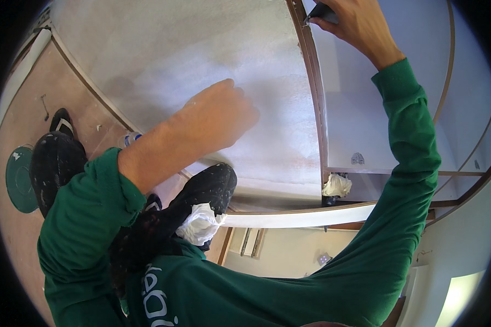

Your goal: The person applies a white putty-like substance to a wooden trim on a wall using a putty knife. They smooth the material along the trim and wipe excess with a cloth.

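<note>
My right hand (347,28) reaches far up and grips a dark flat tool (325,13), seemingly a scraper or filling knife. Its edge meets a brown wooden strip (313,77) that borders a whitish, patchily smoothed wall panel (245,49). The hand's upper part is cut by the picture's rim. My left hand (225,114) hovers in front of the panel, blurred, its fingers curled in. Nothing shows in it, though the palm side is hidden. Beyond the strip lies a pale, bluish wall surface (347,110).
A green bucket (22,178) stands by my paint-spotted leg. A clear plastic bottle (129,139), a small metal tool (45,107) and a white roll (32,61) are on the floor. White crumpled material (200,225) lies by my knee. A pale crumpled bag (336,185) sits beside a ledge.
</note>
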Demonstrator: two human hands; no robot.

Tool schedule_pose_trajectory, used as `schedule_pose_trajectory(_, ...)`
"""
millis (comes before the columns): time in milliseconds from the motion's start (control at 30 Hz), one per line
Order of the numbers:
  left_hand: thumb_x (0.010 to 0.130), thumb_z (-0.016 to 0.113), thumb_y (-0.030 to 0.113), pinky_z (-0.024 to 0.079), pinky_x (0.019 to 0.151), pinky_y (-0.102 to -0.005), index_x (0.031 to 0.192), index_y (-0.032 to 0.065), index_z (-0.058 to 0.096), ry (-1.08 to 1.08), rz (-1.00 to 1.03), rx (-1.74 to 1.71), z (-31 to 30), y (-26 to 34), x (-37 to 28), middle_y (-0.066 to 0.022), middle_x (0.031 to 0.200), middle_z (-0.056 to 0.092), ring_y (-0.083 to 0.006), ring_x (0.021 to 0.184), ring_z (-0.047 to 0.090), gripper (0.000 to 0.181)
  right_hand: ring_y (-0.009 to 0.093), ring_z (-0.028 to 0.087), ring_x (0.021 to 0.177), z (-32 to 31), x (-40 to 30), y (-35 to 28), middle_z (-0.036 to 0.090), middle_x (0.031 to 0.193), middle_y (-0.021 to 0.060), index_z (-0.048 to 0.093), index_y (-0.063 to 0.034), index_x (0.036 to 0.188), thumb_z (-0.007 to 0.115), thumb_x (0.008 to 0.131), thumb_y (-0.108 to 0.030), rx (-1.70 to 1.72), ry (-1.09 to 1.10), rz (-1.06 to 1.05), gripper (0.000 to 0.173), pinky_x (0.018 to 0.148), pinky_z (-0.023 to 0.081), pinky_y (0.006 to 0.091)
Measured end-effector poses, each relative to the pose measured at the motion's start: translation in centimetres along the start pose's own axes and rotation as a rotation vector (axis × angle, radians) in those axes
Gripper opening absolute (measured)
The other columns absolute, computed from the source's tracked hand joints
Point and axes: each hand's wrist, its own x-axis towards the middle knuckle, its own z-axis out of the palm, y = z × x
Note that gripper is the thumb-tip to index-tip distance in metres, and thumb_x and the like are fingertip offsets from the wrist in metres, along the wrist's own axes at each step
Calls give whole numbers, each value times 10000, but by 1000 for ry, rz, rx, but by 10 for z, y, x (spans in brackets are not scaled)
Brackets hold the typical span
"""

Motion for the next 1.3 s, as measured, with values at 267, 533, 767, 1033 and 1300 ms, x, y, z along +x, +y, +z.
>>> schedule_pose_trajectory(267,912,713,231,480,839,-360,892,107,701,33,12,-46,4,-1,1,-44,862,700,-226,885,663,126,261,543,935,-3,0,-2,533,950,75,617,-161,919,876,699,-321,13,-83,8,375,801,405,429)
schedule_pose_trajectory(533,893,719,226,482,842,-365,879,105,705,53,-3,-56,5,-2,1,-47,832,696,-229,883,668,123,264,546,934,-4,12,1,540,957,80,617,-153,921,868,720,-326,-5,-29,33,365,801,408,435)
schedule_pose_trajectory(767,900,723,254,487,845,-368,886,103,708,87,9,12,3,2,0,-57,860,702,-232,898,670,152,266,543,945,-3,-8,-8,539,959,81,621,-153,924,864,712,-330,40,-103,8,368,811,404,429)
schedule_pose_trajectory(1033,900,730,240,499,867,-371,900,90,713,-74,-11,-22,-1,3,4,-62,871,708,-241,908,680,151,263,535,927,-3,-1,-4,533,958,74,619,-162,926,864,704,-324,0,-17,27,368,798,396,425)
schedule_pose_trajectory(1300,910,730,237,508,871,-371,912,80,720,-57,-8,-6,-1,3,3,-72,881,720,-247,922,684,158,262,535,930,-5,-30,-15,534,960,73,617,-162,921,859,706,-316,35,-116,20,359,803,401,427)
